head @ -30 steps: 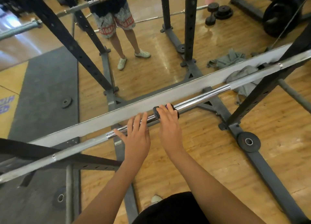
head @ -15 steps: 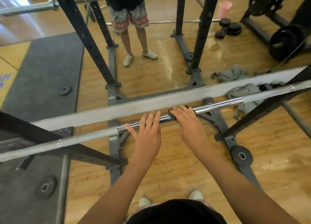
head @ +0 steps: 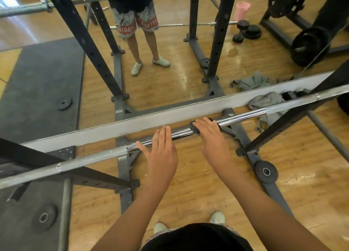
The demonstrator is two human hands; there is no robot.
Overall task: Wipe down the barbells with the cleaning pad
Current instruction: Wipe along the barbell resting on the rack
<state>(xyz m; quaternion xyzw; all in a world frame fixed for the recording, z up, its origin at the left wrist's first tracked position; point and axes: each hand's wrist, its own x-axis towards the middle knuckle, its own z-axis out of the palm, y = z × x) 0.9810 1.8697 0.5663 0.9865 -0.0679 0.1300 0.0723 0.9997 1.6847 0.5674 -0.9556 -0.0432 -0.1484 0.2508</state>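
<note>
My right hand gripped the dark cleaning pad round the chrome barbell for wiping; my left hand, nine o'clock, seemingly steadied it, fingers released.

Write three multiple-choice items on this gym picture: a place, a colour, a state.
1. The cleaning pad lies: A on the floor; B on the barbell, under the right hand; C on a weight plate.
2. The bucket at upper right is: A pink; B blue; C green.
3. The left hand is: A a fist; B open, fingers straight; C gripping a cloth.
Key: 1 B, the black pad shows under its fingers; 2 A, plainly pink; 3 B, its fingers lie straight.
</note>
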